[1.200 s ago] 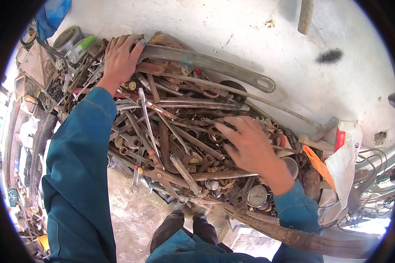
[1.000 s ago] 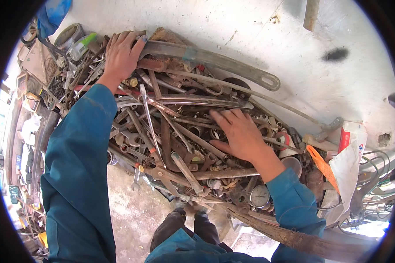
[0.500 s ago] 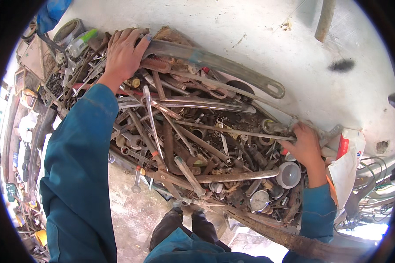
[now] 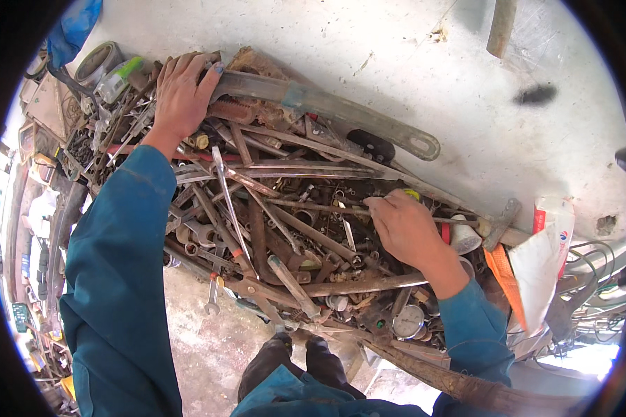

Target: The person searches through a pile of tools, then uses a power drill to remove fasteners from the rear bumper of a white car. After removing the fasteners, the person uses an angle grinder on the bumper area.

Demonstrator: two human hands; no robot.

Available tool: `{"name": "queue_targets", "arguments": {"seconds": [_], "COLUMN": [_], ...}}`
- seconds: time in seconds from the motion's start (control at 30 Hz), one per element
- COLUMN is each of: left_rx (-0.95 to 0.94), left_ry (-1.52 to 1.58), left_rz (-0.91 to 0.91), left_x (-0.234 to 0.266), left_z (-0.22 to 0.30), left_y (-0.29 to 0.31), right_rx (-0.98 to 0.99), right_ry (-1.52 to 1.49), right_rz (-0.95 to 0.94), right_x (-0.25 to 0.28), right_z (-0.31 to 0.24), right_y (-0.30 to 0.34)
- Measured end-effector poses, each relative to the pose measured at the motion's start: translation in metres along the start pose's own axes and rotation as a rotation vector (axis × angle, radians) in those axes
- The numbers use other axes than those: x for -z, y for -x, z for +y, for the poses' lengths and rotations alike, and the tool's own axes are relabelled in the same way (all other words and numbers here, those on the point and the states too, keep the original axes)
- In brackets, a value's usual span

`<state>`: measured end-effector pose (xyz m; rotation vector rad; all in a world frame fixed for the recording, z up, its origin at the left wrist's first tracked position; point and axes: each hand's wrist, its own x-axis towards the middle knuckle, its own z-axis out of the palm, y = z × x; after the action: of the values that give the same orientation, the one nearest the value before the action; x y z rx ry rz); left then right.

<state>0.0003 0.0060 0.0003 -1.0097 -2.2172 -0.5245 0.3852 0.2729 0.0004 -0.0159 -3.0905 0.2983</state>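
Note:
My left hand is closed over the head end of a large pipe wrench along the back of the tool heap. Its grey handle runs right to a slotted end, and rusty jaw teeth show below my hand. My right hand is over the middle right of the heap, fingers curled down and pressed together at a thin rusty rod. The rod passes beneath my fingers, and whatever they hold is hidden. Left of it, a shiny long-handled wrench slants across rusty bars. A pipe piece lies nearer me.
A round gauge and a white cup lie at the right of the heap, beside a torn white bag. A white wall stands behind. A wooden edge bar borders the near right.
My right hand has moved left from the heap's right end to its middle, off the rod's right end. My left hand keeps its hold on the pipe wrench. The view has shifted slightly.

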Motion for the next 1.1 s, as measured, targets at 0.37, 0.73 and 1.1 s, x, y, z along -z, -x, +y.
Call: {"name": "queue_targets", "arguments": {"seconds": [0.37,0.73,1.1], "left_rx": [0.009,0.009,0.009], "left_ry": [0.000,0.015,0.005], "left_rz": [-0.005,0.014,-0.005], "left_x": [-0.001,0.001,-0.001], "left_z": [0.002,0.001,0.001], "left_y": [0.000,0.004,0.000], "right_rx": [-0.116,-0.284,-0.035], "right_ry": [0.012,-0.102,-0.292], "right_rz": [-0.163,-0.106,-0.263], "right_x": [-0.004,-0.029,-0.031], "right_z": [0.031,0.004,0.009], "right_y": [-0.022,-0.036,-0.023]}}
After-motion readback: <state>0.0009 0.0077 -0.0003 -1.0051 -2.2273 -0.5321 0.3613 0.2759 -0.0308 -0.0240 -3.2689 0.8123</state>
